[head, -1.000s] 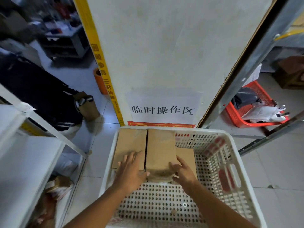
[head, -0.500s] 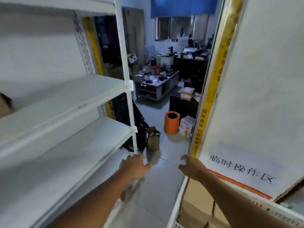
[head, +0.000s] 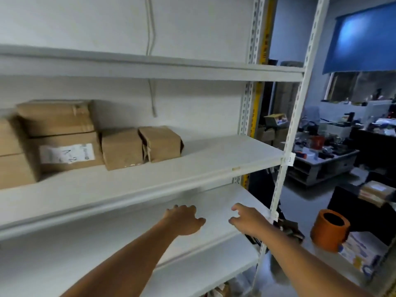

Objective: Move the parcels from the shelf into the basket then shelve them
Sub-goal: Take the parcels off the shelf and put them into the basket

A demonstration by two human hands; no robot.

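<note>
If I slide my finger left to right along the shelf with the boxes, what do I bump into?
Stacked boxes at the edge → box with the white label → plain brown box → crumpled brown parcel → bare white shelf → shelf post.

we're in a storeroom or small parcel depot that opens onto a workshop-style office. white slotted-steel shelving (head: 278,185) fills the near view, its boards bare metal, and on the middle board (head: 214,159) sit brown cardboard parcels (head: 120,146), one wearing a white label (head: 66,154) with handwriting on it. past the upright (head: 300,103), a low grey work table (head: 321,166) is crowded with small tools and gadgets too blurred to name, and dark desks beyond carry more clutter. a blue blind (head: 364,37) hangs over a window. an orange cylinder bin (head: 330,230) stands on the pale floor beside more boxes (head: 360,251).
</note>
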